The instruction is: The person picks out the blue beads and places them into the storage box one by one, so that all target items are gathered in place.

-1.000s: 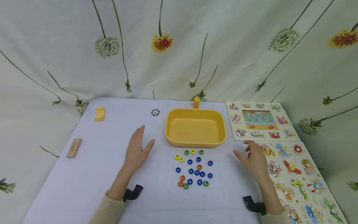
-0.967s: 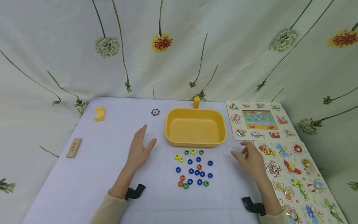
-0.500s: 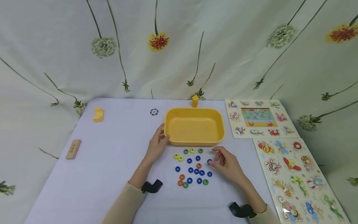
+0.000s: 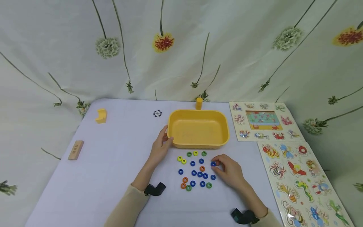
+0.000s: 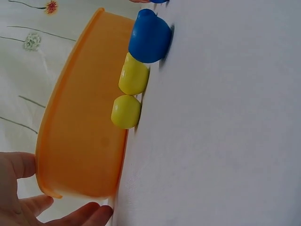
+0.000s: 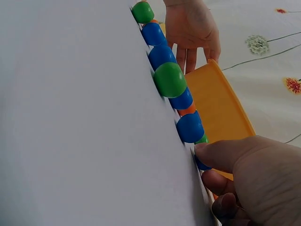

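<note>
One glossy blue ring (image 4: 213,164) is pinched by the right hand (image 4: 229,171); the left hand (image 4: 158,150), unclenched, touches a tray (image 4: 198,130).

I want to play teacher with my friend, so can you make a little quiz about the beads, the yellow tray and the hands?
1. Pick one: what colour is the bead that the right hand pinches?
a) green
b) blue
c) orange

2. True or false: the left hand is touching the yellow tray.

3. Fill in the blank: seen from the person's side, the small yellow cylinder stands ____ the tray.

Key:
1. b, blue
2. True, it is at the tray's left end
3. behind
</note>
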The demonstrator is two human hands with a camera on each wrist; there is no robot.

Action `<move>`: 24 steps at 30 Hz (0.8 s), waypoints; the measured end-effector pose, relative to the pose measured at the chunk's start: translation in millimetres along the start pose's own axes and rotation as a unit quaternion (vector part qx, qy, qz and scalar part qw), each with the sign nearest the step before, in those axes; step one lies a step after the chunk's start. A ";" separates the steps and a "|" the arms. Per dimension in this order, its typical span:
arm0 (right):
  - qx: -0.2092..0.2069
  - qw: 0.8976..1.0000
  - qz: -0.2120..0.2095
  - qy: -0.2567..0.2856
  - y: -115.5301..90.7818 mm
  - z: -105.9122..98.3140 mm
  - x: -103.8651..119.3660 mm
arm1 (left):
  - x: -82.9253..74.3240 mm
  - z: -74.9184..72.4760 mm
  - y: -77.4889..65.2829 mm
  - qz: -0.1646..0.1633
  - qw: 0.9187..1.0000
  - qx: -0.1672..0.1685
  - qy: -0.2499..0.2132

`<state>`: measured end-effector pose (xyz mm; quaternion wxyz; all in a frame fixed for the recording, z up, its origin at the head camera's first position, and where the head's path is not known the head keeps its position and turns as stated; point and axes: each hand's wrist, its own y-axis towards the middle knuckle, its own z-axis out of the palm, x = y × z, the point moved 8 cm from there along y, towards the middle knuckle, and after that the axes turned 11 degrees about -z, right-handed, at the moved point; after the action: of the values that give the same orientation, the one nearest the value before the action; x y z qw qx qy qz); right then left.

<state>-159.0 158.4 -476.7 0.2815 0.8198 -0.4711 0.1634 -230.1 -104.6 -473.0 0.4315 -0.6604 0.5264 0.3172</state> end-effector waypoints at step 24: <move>0.042 0.998 -0.043 0.019 192.2 7.7 43.3 | 3.3 -1.4 -1.8 -0.003 1.000 0.003 0.002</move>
<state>-303.4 47.8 -400.6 0.2627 0.8470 -0.4230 0.1862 -227.6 -107.1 -474.8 0.4332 -0.6616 0.5262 0.3126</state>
